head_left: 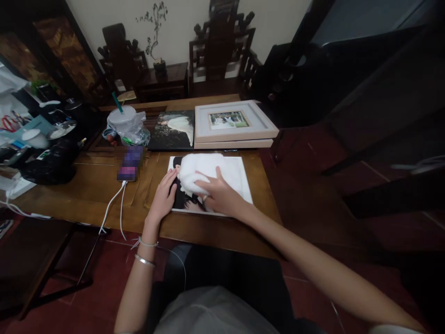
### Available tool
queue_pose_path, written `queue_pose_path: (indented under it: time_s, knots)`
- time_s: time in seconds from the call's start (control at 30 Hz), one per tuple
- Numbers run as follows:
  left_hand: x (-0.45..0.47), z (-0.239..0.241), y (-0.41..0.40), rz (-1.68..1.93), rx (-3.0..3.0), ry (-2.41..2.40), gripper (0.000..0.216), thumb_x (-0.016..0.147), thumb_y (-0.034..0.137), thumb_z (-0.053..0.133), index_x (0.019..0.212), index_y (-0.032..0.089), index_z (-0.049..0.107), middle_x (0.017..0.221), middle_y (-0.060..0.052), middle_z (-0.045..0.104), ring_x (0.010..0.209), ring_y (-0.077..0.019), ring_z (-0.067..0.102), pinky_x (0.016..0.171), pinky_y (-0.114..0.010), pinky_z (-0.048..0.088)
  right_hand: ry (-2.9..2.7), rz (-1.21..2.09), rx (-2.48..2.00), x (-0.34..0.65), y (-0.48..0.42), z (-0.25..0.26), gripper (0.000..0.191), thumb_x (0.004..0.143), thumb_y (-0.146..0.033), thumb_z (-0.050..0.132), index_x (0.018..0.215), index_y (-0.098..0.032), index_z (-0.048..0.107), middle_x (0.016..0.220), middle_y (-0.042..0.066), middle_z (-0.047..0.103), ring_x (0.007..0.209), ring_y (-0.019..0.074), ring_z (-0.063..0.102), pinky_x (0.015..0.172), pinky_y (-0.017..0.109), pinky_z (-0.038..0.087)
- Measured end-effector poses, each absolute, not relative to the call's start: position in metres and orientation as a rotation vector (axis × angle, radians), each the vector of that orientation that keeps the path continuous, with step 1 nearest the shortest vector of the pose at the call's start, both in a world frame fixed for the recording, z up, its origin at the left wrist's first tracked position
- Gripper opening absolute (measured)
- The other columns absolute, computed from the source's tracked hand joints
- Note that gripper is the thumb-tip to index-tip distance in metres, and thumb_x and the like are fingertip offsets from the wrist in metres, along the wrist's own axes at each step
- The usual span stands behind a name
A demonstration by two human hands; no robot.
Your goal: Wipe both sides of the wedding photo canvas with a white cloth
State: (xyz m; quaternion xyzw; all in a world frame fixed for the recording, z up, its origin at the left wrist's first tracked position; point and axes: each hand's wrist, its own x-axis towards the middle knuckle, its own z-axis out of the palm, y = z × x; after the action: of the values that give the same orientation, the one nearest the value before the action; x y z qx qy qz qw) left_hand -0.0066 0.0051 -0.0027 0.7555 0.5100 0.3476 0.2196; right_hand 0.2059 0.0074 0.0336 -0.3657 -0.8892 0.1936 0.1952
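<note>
A photo print panel (pixel 245 185) with a white border and a dark left side lies flat on the wooden table in front of me. My left hand (pixel 164 195) rests along its left edge, fingers stretched out and holding nothing. A bunched, fluffy white cloth (pixel 198 164) covers much of the picture. My right hand (pixel 220 192) grips this cloth and presses it on the panel, so most of the picture beneath is hidden.
Behind the panel lie framed photos (pixel 267 125), stacked, and a dark photo panel (pixel 163 134). To the left are a plastic-wrapped cup (pixel 121 118), a phone (pixel 130 163) with a white cable (pixel 113 199), and a black camera (pixel 52 162). The wooden table (pixel 271 204) ends at right.
</note>
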Motion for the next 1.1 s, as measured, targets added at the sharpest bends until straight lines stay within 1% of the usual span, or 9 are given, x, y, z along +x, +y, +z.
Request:
queue_pose_path:
  time_s: [0.1,0.23,0.33,0.43,0.57,0.77,0.93,1.0,1.1]
  knots:
    - [-0.006,-0.002,0.005,0.959,2.067,1.422,0.043,0.096,0.03,0.036,0.137,0.023,0.043,0.148,-0.006,0.04,0.14,-0.0189,0.03,0.117,-0.044,0.022,-2.548,0.704,-0.905,0.214,-0.035,0.044,0.039,0.075,-0.006,0.042,0.108,-0.021,0.059,0.126,0.009,0.06,0.133,0.0284,0.038,0.108,0.068,0.005]
    - [-0.006,-0.003,0.005,0.95,2.043,1.433,0.042,0.096,0.031,0.036,0.137,0.025,0.043,0.148,-0.005,0.039,0.141,-0.0194,0.028,0.116,-0.046,0.022,-2.555,0.967,-0.86,0.232,-0.064,0.062,0.036,0.076,-0.007,0.043,0.102,-0.024,0.062,0.116,0.003,0.066,0.111,0.0246,0.059,0.114,0.058,0.01]
    - [-0.006,-0.004,0.005,0.942,2.05,1.432,0.042,0.096,0.03,0.035,0.138,0.025,0.043,0.148,-0.005,0.039,0.141,-0.0197,0.028,0.116,-0.047,0.022,-2.458,1.038,-0.971,0.249,-0.053,0.061,0.023,0.086,-0.022,0.044,0.096,-0.024,0.066,0.099,0.002,0.071,0.108,0.0282,0.061,0.112,0.055,0.022]
    - [-0.006,-0.005,0.005,0.94,2.07,1.428,0.042,0.096,0.029,0.035,0.137,0.023,0.043,0.147,-0.007,0.04,0.14,-0.02,0.03,0.116,-0.046,0.023,-2.314,0.938,-1.151,0.261,-0.022,0.051,0.029,0.09,-0.038,0.042,0.09,-0.023,0.068,0.09,0.002,0.072,0.106,0.0331,0.06,0.108,0.057,0.027]
    - [-0.004,0.0,0.002,1.003,2.104,1.425,0.042,0.096,0.031,0.035,0.137,0.024,0.044,0.147,-0.007,0.04,0.138,-0.0203,0.033,0.115,-0.045,0.026,-2.153,0.783,-1.26,0.252,0.021,0.045,0.031,0.092,-0.041,0.04,0.093,-0.024,0.067,0.097,0.002,0.072,0.099,0.0299,0.063,0.111,0.059,0.017]
    - [-0.006,0.008,-0.001,1.294,1.986,1.336,0.045,0.097,0.04,0.033,0.137,0.024,0.043,0.148,-0.007,0.039,0.138,-0.0199,0.034,0.116,-0.04,0.025,-2.368,0.687,-1.09,0.193,0.026,0.046,0.028,0.092,-0.029,0.043,0.11,-0.019,0.061,0.113,0.009,0.068,0.105,0.0296,0.061,0.107,0.067,0.003]
    - [-0.007,0.006,0.001,1.385,1.85,1.334,0.051,0.098,0.044,0.022,0.136,0.021,0.046,0.145,-0.007,0.043,0.137,-0.0199,0.036,0.116,-0.04,0.025,-2.595,0.836,-0.721,0.188,-0.016,0.055,0.022,0.085,-0.016,0.046,0.099,-0.018,0.063,0.093,0.003,0.072,0.086,0.021,0.066,0.112,0.057,0.007]
    - [-0.005,0.004,0.001,1.308,1.888,1.365,0.051,0.098,0.043,0.021,0.137,0.02,0.045,0.146,-0.007,0.043,0.138,-0.019,0.035,0.116,-0.04,0.025,-2.602,0.985,-0.721,0.204,-0.029,0.062,0.023,0.085,-0.016,0.046,0.097,-0.02,0.065,0.094,0.002,0.072,0.091,0.0223,0.065,0.113,0.053,0.013]
    - [-0.003,0.002,0.0,1.098,2.018,1.404,0.048,0.096,0.041,0.033,0.139,0.02,0.041,0.147,-0.008,0.041,0.138,-0.0197,0.034,0.115,-0.041,0.025,-2.541,1.172,-0.887,0.238,-0.037,0.067,0.023,0.087,-0.027,0.046,0.095,-0.024,0.067,0.105,0.002,0.07,0.124,0.0301,0.049,0.11,0.049,0.025]
